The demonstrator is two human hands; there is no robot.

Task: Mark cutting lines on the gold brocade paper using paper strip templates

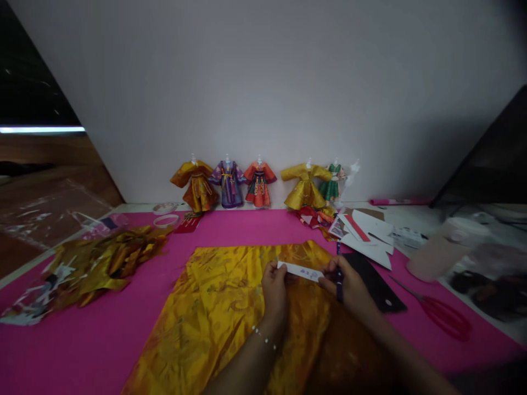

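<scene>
A small white paper strip (300, 271) with faint purple marks is held at both ends between my hands, above a crinkled sheet of golden yellow fabric (222, 307) spread on the pink table cover (102, 340). My left hand (274, 291) pinches the strip's left end; a bead bracelet sits on that wrist. My right hand (349, 285) pinches the right end and also holds a dark purple pen (338, 274) upright between its fingers.
Several miniature robes on small stands line the wall: orange (195, 185), purple (228, 183), red (259, 183), yellow (305, 185), green (331, 183). Gold scraps (99, 263) lie left. White card pieces (366, 233), a black card (376, 285) and red-handled scissors (442, 315) lie right.
</scene>
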